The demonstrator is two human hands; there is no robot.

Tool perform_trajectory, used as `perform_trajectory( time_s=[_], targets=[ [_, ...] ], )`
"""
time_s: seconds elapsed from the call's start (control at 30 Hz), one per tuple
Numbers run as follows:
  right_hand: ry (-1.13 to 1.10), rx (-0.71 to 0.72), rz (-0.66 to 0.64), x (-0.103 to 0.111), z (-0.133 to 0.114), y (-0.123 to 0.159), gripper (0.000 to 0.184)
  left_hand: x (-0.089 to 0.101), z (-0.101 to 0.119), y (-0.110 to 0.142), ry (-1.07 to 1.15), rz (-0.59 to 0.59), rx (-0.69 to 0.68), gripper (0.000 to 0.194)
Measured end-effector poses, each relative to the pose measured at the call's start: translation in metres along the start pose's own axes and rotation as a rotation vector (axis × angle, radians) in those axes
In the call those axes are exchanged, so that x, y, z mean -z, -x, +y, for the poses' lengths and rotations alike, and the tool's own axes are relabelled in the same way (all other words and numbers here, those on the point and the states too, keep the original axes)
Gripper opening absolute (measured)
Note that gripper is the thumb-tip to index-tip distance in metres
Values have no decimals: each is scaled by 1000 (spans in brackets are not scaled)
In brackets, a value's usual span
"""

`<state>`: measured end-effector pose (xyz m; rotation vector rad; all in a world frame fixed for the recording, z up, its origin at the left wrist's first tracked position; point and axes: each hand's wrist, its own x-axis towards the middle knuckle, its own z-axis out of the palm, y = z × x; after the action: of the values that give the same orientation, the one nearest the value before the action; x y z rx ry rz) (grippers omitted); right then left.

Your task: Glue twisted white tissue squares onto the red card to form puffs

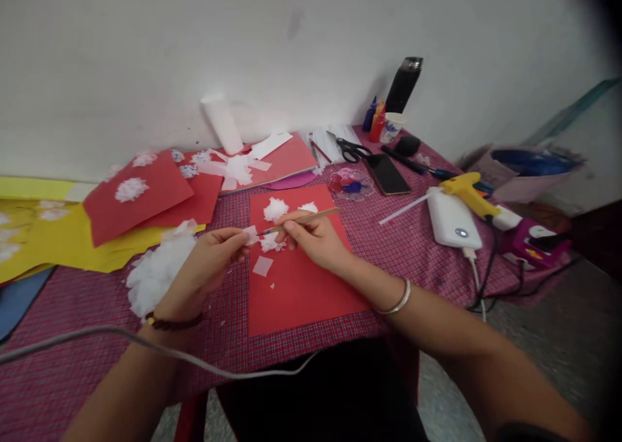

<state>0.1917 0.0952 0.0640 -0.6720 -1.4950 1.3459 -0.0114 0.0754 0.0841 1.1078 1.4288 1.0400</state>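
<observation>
Between the fingertips of my left hand is a small white tissue paper square. My right hand grips a thin wooden paintbrush, its dark tip touching or very near that square. Both hands are over a red paper sheet on the table. Fluffy white tissue tufts sit on the sheet's upper part, one partly behind my right hand. A loose tissue square lies flat on it. Beside my left wrist is a heap of white tissue pieces.
At the back left lie red cards with white tufts on yellow paper. Scissors, a phone, a palette and paint bottles are behind. Rightward are a power bank and a yellow glue gun. A cable crosses in front.
</observation>
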Motion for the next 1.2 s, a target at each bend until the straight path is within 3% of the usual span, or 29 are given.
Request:
perform_trajectory(
  time_s=[0.37, 0.6, 0.87, 1.03, 1.13, 1.2],
  targets=[
    [25, 22, -36, -3, 8, -3, 21, -4, -5, 1, 97, -4, 39, 12],
    [-111, -71, 37, -3, 8, -6, 23, 0, -3, 5, 168, -110, 13, 13],
    [-413, -176, 47, -8, 12, -6, 15, -10, -13, 10, -21, 41, -267, 11],
    [-428, -226, 92, -8, 10, -5, 24, -11, -5, 13, -504, 167, -573, 14],
    [-396, -250, 139, -6, 11, -7, 30, -10, 0, 10, -785, 124, -798, 14],
    [-389, -272, 161, -3, 11, -9, 35, -9, 2, 7, -882, 62, -871, 14]
  ],
)
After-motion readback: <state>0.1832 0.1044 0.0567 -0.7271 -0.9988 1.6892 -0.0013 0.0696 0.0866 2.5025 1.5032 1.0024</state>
